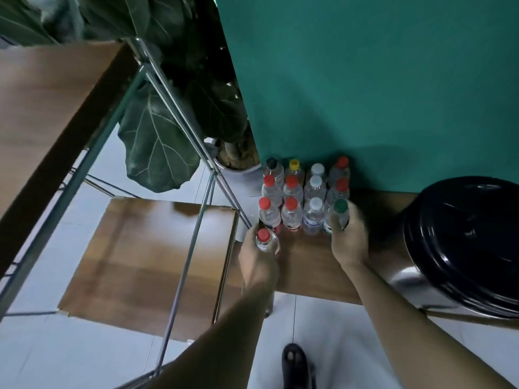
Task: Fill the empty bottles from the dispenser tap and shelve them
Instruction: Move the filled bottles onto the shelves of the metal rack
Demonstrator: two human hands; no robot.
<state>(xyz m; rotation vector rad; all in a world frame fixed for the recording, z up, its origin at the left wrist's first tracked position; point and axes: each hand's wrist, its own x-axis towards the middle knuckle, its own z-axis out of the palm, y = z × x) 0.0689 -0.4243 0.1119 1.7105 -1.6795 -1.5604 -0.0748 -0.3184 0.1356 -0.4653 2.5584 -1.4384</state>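
Several clear plastic bottles with red, white, yellow and black caps stand in rows on a low wooden bench against the green wall. My left hand grips a red-capped bottle at the front left of the group. My right hand grips a green-capped bottle at the front right corner of the rows. The dispenser, a steel body under a black lid, stands on the bench at the right; its tap is hidden.
A metal-framed shelf unit with wooden boards stands to the left. A large-leafed potted plant sits behind it beside the wall. White tiled floor lies below, with my shoe on it.
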